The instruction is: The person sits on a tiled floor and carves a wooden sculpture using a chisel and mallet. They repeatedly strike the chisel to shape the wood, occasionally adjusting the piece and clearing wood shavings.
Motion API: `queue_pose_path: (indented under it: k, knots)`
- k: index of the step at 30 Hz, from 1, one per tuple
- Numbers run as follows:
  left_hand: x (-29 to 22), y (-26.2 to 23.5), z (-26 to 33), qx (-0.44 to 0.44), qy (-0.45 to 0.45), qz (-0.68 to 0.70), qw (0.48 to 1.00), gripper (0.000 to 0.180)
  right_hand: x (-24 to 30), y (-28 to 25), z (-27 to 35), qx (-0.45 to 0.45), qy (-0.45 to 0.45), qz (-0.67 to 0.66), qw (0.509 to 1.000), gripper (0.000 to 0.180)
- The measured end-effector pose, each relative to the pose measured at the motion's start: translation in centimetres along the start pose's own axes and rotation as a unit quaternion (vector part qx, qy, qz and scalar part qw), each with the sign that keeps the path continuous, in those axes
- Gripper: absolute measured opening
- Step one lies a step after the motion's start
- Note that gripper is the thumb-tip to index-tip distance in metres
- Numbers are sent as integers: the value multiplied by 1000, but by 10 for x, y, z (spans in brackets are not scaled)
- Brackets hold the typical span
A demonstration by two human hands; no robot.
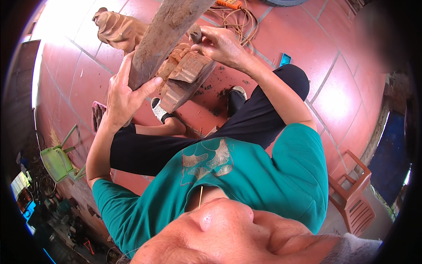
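My left hand (118, 94) is wrapped around the lower end of a long, rough wooden piece (165, 39), thumb on one side and fingers on the other. That piece slants up and away to the right, past the top edge of the view. Under it sits a carved wooden block (187, 75) with ridged, orange-brown carving, partly hidden. My right hand (222, 46), at the block's far right end, is closed with thumb and fingers around a small dark piece (195, 34); its kind is unclear. A draped wooden carving (118, 31) lies on the floor at the far left.
Wood scraps (215, 94) litter the red tile floor (338, 94) between my feet. Coiled orange cord (241, 22) lies at the far side, with a small blue object (285, 59) nearer. A green chair (57, 163) is on the left, a brown plastic chair (354, 198) on the right.
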State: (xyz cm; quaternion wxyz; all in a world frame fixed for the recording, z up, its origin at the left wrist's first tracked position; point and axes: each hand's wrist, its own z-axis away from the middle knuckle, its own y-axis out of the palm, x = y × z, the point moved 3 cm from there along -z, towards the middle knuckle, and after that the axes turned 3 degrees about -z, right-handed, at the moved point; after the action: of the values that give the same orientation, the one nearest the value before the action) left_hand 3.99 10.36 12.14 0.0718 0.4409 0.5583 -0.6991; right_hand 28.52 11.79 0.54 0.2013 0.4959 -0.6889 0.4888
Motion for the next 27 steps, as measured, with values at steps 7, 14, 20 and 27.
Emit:
queue_pose_path:
  k: [7, 14, 20, 27]
  knots:
    - [0, -4, 1, -32, 24, 3, 999, 59, -3, -3, 0, 2, 27, -30, 999, 30]
    - [4, -2, 0, -13, 7, -9, 1000, 62, -3, -3, -2, -3, 32, -35, 999, 30]
    - [1, 0, 0, -1, -3, -11, 1000, 63, -6, -1, -1, -8, 21, -21, 1000, 31]
    - [2, -1, -1, -17, 17, -17, 1000, 64, -4, 0, -1, -6, 18, -13, 1000, 31]
